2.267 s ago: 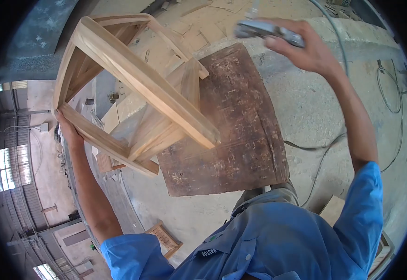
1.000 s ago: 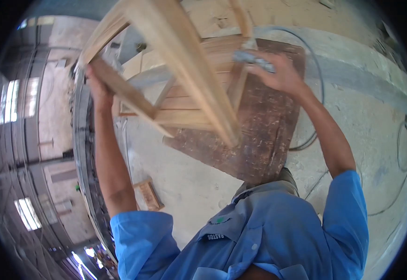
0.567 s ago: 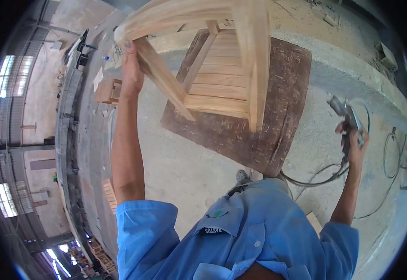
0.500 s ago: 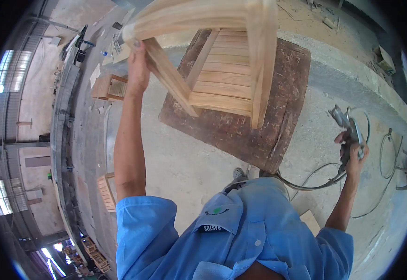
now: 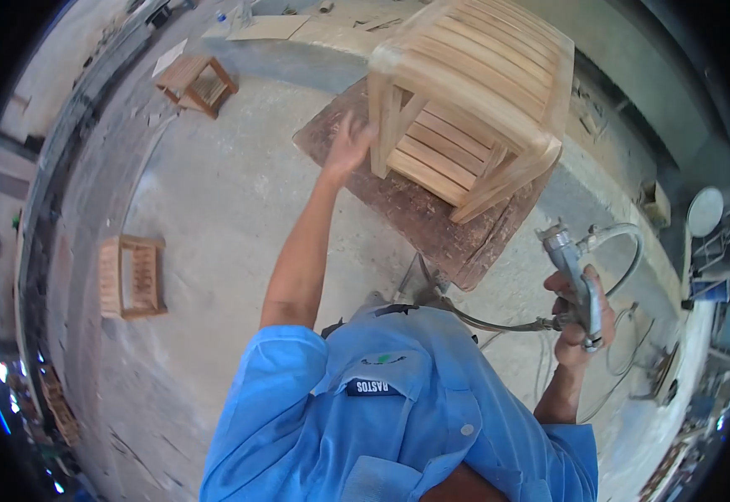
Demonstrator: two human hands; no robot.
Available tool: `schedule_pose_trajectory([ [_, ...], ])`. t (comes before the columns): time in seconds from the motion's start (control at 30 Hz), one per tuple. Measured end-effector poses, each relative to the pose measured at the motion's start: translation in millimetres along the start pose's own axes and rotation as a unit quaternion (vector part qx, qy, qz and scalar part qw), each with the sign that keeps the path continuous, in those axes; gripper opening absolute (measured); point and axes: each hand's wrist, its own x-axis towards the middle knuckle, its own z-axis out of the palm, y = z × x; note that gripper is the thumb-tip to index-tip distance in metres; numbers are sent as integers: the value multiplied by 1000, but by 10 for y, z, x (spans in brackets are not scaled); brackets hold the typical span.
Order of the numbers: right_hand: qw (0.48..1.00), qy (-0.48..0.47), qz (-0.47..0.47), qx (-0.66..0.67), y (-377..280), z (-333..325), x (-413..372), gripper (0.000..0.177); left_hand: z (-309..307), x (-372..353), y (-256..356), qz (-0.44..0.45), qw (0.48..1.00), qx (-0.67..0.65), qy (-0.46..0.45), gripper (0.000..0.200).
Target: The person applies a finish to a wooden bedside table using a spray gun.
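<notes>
A slatted wooden stool (image 5: 482, 63) of pale wood stands on a dark brown worn board (image 5: 499, 243), its slatted top facing up and a lower slatted shelf showing between the legs. My left hand (image 5: 350, 146) is at the stool's near left leg, fingers stretched out and a little blurred; its edge seems to touch the leg. In my right hand (image 5: 587, 314) is a metal spray gun (image 5: 581, 280), gripped by the handle, with its head pointing up toward the stool. Hoses (image 5: 507, 325) run from the gun, one toward my waist.
Two smaller wooden stools, one slatted (image 5: 132, 276) and one farther back (image 5: 196, 84), stand on the concrete floor at the left. A low concrete ledge (image 5: 298, 63) runs behind the board. A loose hose (image 5: 633, 360) lies on the right.
The stool has turned from a tipped position to upright, slatted top up. My left hand has gone from gripping its frame to lying open beside a leg. My view has shifted; the spray gun stays held.
</notes>
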Motion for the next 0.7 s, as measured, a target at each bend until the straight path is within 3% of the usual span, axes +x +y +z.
schedule_pose_trajectory([
  [0.07,996,-30,-72,-52,-142,150,93,54,-260,-418,-833,-66,987,142,24,76],
  [0.1,992,-38,-100,-70,-204,232,146,55,-338,-814,-788,-184,970,153,28,76],
  [0.13,987,-46,-124,-87,-283,304,215,57,-519,-1027,-1691,-255,939,229,40,74],
  [0.17,982,-54,-145,-104,-341,369,281,59,-757,-1396,-2604,-271,945,175,50,68],
  [0.2,974,-52,-190,-114,-369,438,355,62,-886,-1825,-2519,-347,918,189,26,63],
  [0.23,964,-48,-232,-123,-380,515,418,66,-1040,-2277,-2960,-343,913,208,71,59],
  [0.3,962,-61,-240,-119,-361,670,387,69,-1328,-3081,-3235,-401,883,236,65,51],
  [0.33,961,-68,-243,-117,-353,747,370,72,-1403,-3409,-3026,-451,866,210,49,48],
  [0.47,967,-156,-143,-139,43,1165,143,67,-1673,-4420,-2913,-417,824,383,-2,38],
  [0.53,956,-221,-53,-183,420,1416,-146,64,-1770,-4665,-2729,-463,838,287,13,35],
  [0.6,936,-276,3,-217,764,1610,-430,61,-1806,-4742,-2447,-528,825,176,95,33],
  [0.67,915,-323,39,-238,963,1720,-595,59,-1749,-4736,-2179,-600,762,44,238,36],
  [0.7,907,-342,48,-243,1001,1749,-660,59,-1849,-4733,-2136,-608,767,32,201,51],
])
